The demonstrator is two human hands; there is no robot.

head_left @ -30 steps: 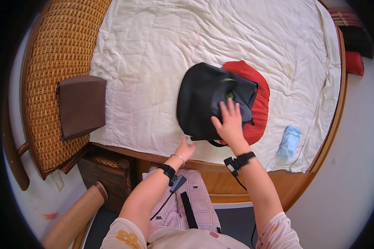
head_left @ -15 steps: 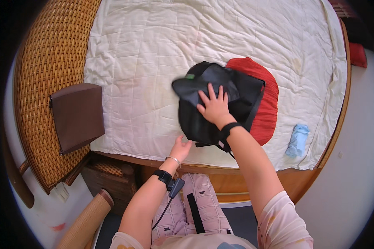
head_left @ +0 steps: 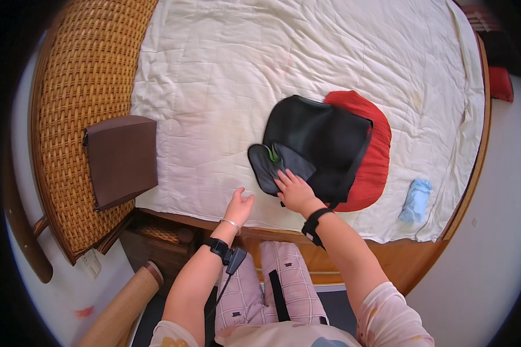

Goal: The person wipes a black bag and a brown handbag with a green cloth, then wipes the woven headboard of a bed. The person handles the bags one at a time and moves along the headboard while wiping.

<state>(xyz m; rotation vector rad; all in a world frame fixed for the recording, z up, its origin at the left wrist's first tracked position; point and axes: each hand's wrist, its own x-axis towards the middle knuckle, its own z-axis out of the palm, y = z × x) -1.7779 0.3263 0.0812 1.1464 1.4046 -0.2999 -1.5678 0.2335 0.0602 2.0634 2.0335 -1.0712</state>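
Observation:
A soft black leather-like item (head_left: 312, 130), perhaps a bag or cover, lies flat on the bed, rounded on its left and straight along its right side. Folded over its near left corner is a dark grey flap (head_left: 263, 170) with a bit of green showing. My right hand (head_left: 298, 192) rests on the flap's near edge, fingers stretched out. Beneath the black item, a red pleated cloth piece (head_left: 375, 156) sticks out on the right. My left hand (head_left: 239, 207) hovers over the bed's near edge, left of the flap, fingers loosely bent and apart, holding nothing.
A white sheet (head_left: 208, 87) covers the bed. Against the woven rattan headboard (head_left: 81, 75) on the left leans a brown box-like case (head_left: 123, 162). A light blue package (head_left: 415, 200) lies near the bed's right edge. A rolled mat (head_left: 124, 301) stands at lower left.
My right hand has come nearer to me, and the grey flap has swung down to the near left corner. My left hand has drawn back left, away from the black item.

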